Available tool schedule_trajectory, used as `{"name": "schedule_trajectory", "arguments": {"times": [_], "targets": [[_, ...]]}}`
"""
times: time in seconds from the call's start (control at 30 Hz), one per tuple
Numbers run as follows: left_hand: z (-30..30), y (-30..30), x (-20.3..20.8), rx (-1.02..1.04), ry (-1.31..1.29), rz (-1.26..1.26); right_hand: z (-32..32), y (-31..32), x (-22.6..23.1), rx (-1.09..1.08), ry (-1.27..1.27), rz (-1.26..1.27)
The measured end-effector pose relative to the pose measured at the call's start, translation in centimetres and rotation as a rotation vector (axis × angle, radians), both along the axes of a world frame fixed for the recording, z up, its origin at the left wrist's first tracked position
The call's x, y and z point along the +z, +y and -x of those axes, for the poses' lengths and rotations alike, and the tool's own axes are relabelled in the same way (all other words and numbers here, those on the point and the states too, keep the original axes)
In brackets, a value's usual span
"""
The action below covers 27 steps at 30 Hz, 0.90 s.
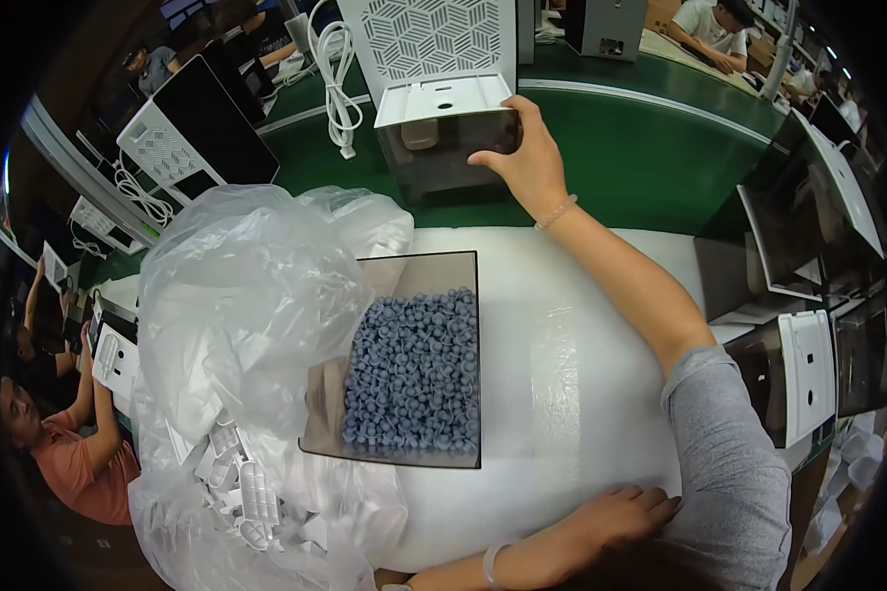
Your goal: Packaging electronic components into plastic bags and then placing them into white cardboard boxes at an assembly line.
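Observation:
My right hand [534, 165] reaches forward and grips the right end of a smoky translucent water tank [443, 163] with a white top. Its thumb lies on the tank's front, with the fingers at the right edge. The tank stands against a white appliance [434, 39] with a patterned grille. My left hand [616, 520] rests near the front edge, by my right sleeve, fingers curled and nothing visible in them. Between them and to the left sits a smoky open box [479, 374] of small blue-grey round caps [411, 369].
A large clear plastic bag [246, 286] with white moulded parts [258, 492] lies left. More tanks with white lids [806, 379] stand right. A coiled white cable [337, 89] hangs beside the appliance. A green conveyor [621, 148] runs behind the white work surface [611, 394]. Other people work around.

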<state>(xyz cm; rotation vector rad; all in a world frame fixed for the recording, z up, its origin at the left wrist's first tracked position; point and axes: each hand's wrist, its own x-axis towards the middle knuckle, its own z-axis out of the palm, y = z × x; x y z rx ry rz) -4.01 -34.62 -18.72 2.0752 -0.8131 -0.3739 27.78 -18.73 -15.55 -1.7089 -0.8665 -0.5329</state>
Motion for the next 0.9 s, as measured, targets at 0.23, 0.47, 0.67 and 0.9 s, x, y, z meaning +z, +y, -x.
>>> {"name": "schedule_trajectory", "arguments": {"times": [0.23, 0.47, 0.67, 0.9], "targets": [[0.7, 0.3, 0.8, 0.244, -0.131, -0.007, -7.6, 6.1, 0.7, -0.333, 0.337, 0.011], [1.7, 0.7, 2.3, 0.278, -0.026, -0.025, -2.3, 4.4, 1.7, 0.218, -0.004, -0.161], [1.6, 1.1, 1.5, 0.206, 0.152, -0.092, -8.9, 9.2, 2.6, 0.390, 0.121, 0.109], [2.4, 2.7, -1.9, 0.037, 0.248, 0.253, -0.9, 9.3, -3.4, 0.372, 0.238, 0.184]]}}
